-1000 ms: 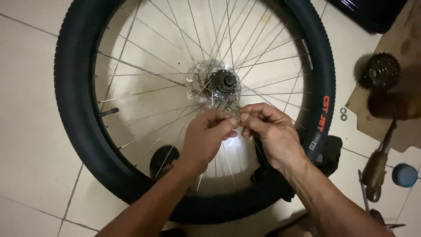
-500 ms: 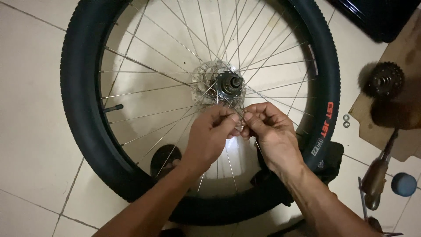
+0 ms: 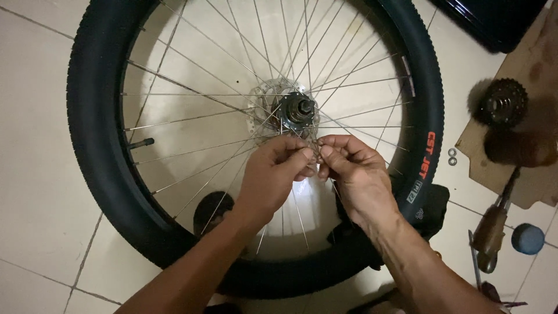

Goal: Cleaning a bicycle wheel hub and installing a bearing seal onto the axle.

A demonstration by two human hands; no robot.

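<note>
A bicycle wheel with a black knobbly tyre [image 3: 93, 145] lies flat on the tiled floor, its thin steel spokes [image 3: 197, 119] running to a metal hub [image 3: 297, 109] at the centre. My left hand [image 3: 278, 174] and my right hand [image 3: 351, 171] meet just below the hub. Both pinch the same spoke between thumb and fingertips, knuckles nearly touching. The spoke's end is hidden under my fingers. A valve stem [image 3: 142, 143] sticks inward from the rim at the left.
A dark toothed sprocket cluster [image 3: 501, 103] sits on a brown cardboard sheet [image 3: 535, 64] at the right. Two small washers [image 3: 451, 156] lie beside it. A wooden-handled tool [image 3: 493, 229] and a blue round cap [image 3: 528, 238] rest at lower right. A black object [image 3: 494, 20] is at top right.
Both hands stay pinched together below the hub, with only small finger shifts. The view has drifted slightly, so the wheel sits a little differently in frame.
</note>
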